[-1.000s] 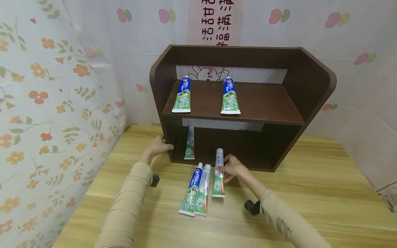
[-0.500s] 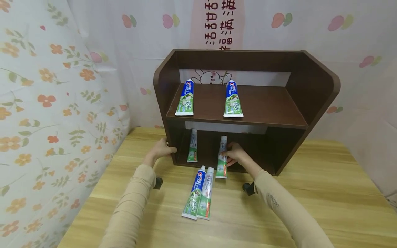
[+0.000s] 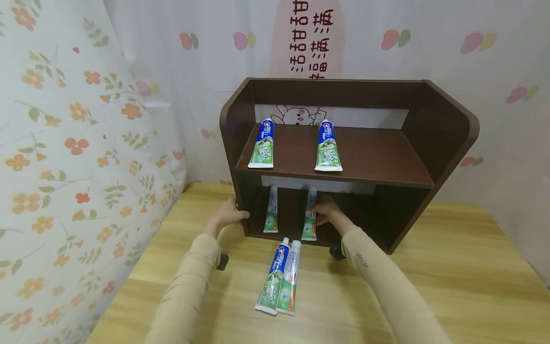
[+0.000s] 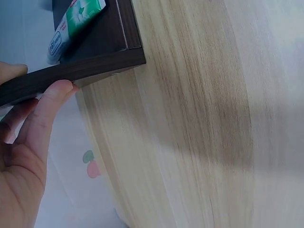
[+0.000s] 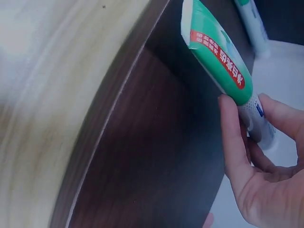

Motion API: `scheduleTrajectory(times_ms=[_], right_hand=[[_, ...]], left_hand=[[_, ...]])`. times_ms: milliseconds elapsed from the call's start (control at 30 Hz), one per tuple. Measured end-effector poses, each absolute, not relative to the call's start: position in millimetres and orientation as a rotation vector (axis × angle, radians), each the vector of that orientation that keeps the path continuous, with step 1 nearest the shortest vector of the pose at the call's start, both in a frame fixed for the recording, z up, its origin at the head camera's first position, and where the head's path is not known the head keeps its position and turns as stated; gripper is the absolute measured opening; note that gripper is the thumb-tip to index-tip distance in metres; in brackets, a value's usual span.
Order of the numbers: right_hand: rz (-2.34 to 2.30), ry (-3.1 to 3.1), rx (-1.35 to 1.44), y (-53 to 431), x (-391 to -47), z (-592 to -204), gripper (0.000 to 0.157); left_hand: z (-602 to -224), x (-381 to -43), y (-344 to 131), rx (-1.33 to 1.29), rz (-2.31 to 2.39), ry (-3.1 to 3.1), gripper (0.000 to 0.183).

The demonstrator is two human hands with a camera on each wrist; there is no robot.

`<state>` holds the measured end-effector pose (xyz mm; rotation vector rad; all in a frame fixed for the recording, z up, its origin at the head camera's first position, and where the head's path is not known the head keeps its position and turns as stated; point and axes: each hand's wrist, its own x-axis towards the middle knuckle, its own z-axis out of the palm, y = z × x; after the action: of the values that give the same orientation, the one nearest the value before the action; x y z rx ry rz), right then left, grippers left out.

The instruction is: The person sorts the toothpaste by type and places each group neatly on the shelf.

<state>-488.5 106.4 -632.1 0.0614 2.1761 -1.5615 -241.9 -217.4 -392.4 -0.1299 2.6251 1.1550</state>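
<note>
My right hand [image 3: 330, 210] reaches into the lower level of a dark brown shelf [image 3: 369, 153]. It pinches a white and green toothpaste tube [image 3: 309, 228] between thumb and fingers; the right wrist view shows the tube's green flat end [image 5: 221, 57] toward the shelf's front edge. My left hand [image 3: 227, 215] grips the shelf's left side panel [image 4: 71, 71], its fingers on both faces of the board. A similar toothpaste tube [image 3: 271, 212] lies farther left on the lower level. Two blue and green toothpaste tubes, a left one [image 3: 263, 145] and a right one [image 3: 328, 148], lie on the upper level.
On the wooden table [image 3: 464, 277] before the shelf, a blue and green tube [image 3: 273, 279] lies against a white and green tube [image 3: 290, 282]. A floral curtain [image 3: 86, 157] hangs at the left, and a patterned cloth [image 3: 202, 62] covers the back.
My right hand has carried the toothpaste tube from above the table forward into the lower level. My left hand keeps its grip on the side panel. The head view has shifted slightly.
</note>
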Motion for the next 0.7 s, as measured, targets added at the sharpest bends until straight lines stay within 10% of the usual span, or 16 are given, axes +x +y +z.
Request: scheduleTrajectory(times_ms=[67, 367, 700], right_hand=[[-1.56, 2.164, 0.093, 116, -531, -691, 0.098], [-1.436, 2.306, 0.223, 76, -350, -484, 0.054], [-1.503, 2.386, 0.053, 71, -319, -458, 0.053]], left_hand=[[-396, -240, -216, -0.128, 1.151, 2.622, 0.071], [-403, -243, -214, -0.075, 1.214, 2.615, 0.071], [-396, -245, -221, -0.097, 1.184, 2.628, 0.072]])
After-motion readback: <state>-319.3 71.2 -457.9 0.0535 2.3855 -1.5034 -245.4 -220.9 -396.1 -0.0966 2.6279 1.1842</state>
